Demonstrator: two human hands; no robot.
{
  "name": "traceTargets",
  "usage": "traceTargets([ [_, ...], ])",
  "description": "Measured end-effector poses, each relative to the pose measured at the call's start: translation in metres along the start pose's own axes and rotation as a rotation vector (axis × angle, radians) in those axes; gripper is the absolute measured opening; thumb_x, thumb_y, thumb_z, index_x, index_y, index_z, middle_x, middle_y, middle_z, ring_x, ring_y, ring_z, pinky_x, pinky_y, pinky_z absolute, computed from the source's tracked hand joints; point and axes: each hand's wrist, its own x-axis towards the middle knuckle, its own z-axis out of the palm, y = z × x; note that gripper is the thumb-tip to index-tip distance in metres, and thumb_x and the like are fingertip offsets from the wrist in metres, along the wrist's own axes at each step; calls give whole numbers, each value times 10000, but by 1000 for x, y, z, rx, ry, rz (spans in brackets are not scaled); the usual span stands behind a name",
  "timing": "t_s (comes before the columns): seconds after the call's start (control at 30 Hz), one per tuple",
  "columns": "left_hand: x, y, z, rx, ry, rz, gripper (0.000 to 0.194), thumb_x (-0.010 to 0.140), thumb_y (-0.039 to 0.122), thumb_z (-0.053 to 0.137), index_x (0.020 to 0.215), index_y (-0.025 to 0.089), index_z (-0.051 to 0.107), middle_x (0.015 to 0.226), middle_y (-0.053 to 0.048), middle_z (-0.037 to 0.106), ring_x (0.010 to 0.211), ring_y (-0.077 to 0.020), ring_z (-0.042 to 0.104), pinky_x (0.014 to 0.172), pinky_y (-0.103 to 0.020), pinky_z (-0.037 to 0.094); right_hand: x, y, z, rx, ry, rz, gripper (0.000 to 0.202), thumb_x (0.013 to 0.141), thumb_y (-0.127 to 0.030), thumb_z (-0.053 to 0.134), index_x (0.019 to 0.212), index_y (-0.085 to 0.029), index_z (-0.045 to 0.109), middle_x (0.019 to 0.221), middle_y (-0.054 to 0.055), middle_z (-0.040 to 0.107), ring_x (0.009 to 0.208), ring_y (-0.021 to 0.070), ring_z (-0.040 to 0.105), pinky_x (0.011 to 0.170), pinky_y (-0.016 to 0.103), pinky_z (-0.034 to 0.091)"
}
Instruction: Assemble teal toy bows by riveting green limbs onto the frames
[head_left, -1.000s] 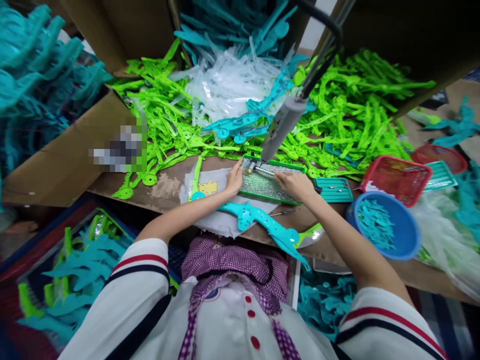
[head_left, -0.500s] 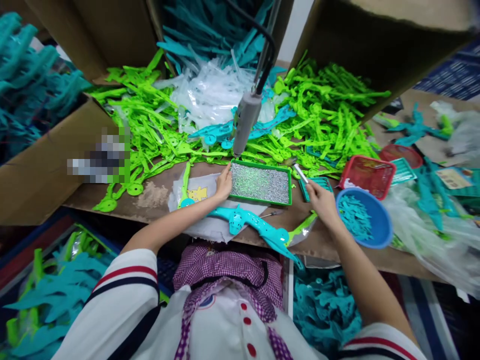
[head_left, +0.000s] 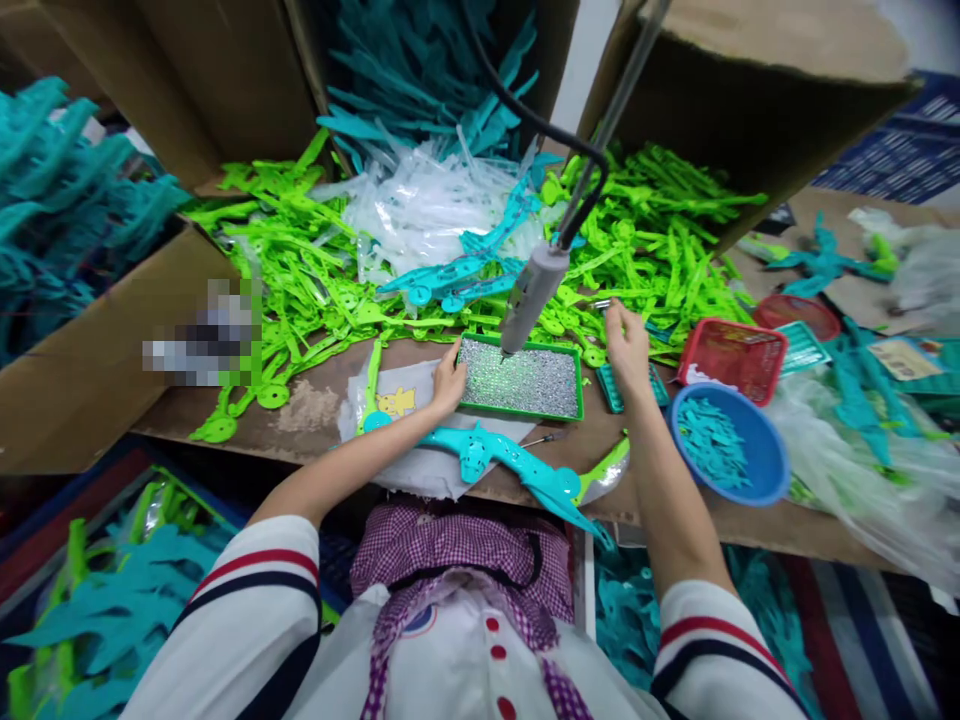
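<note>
My left hand grips the left edge of a green tray filled with small silvery pieces. My right hand is closed around a metal-coloured tool, up and right of the tray, over the bright green parts. Above the tray a grey electric screwdriver hangs tilted, its tip over the silvery pieces. A turquoise animal-shaped part with green limbs lies in front of the tray on a pale cloth. A thin tool rests between tray and turquoise part.
Green parts and clear plastic pieces are heaped behind the tray. To the right stand a blue bowl of turquoise pieces and a red basket. Cardboard boxes flank the table.
My right hand has moved up and slightly left with the tool, away from the tray's right side. The hanging screwdriver has swung right and down over the tray. My left hand still holds the tray.
</note>
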Motion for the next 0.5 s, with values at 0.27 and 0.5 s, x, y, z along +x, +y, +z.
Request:
traceTargets([
  [0.27,-1,-1,0,-3,-22,39,719,765,41,476,1446,256,567,1517,10,540,1440,-228,461,1255,-376,293,-10,-123,21,889,-269,-181,1016,759,-958,178,1358,-242,577,1035,113,703,889,239,686,679,375,566],
  [0.5,1,7,-1,-50,-38,-5,724,772,4,457,1460,210,544,1535,-33,521,1464,-235,424,1264,-387,282,-33,-77,-18,731,-18,-134,820,765,-886,431,1220,-241,657,1020,93,711,955,239,691,738,369,577],
])
